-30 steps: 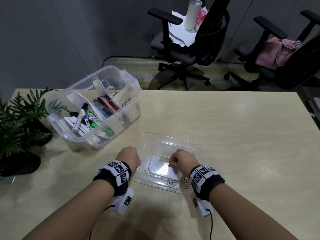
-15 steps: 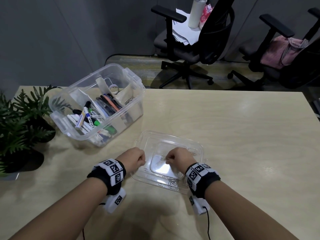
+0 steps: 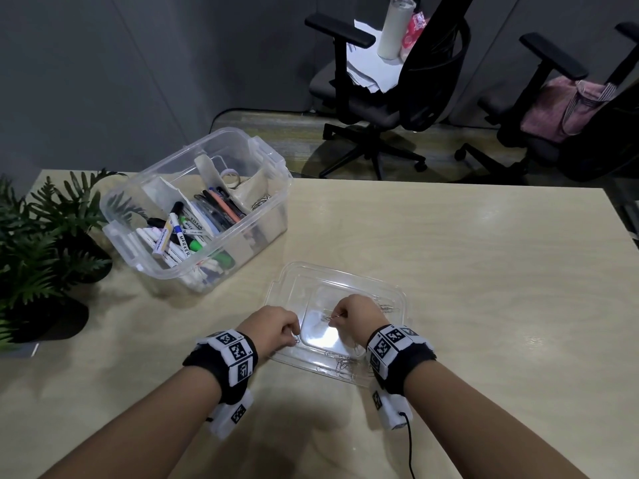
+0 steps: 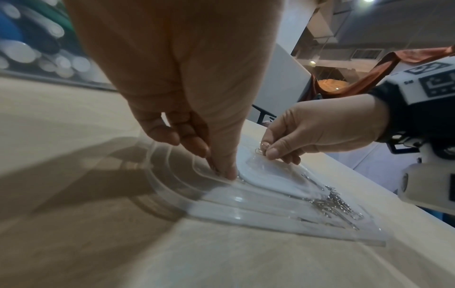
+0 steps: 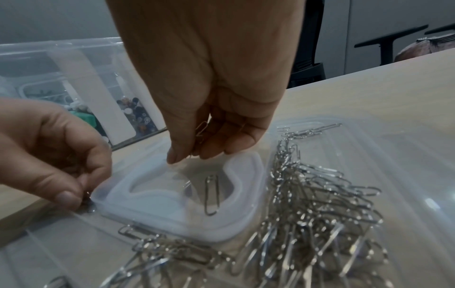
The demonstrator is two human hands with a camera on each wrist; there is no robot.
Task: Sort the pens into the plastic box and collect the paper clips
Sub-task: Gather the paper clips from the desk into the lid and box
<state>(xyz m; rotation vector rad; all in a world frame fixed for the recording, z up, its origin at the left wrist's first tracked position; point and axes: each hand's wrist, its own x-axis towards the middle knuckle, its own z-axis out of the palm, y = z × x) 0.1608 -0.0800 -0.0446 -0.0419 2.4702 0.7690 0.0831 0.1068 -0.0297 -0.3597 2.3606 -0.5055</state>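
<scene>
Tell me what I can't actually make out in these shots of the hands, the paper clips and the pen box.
- Left hand: what its fingertips pinch is hidden by the hand in the head view, blurred in both wrist views.
- Right hand: it pinches paper clips, count hidden between its fingers.
- Loose clip pile on the clear lid: tangled and blurred, uncountable.
- Plastic box: pen labels too small in the head view.

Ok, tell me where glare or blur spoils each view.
Head view: ceiling light glares off the clear lid between the hands, and off the table. Left wrist view: the left hand looms soft and the markers behind are blurred. Right wrist view: the nearest paper clips smear out of focus.
</scene>
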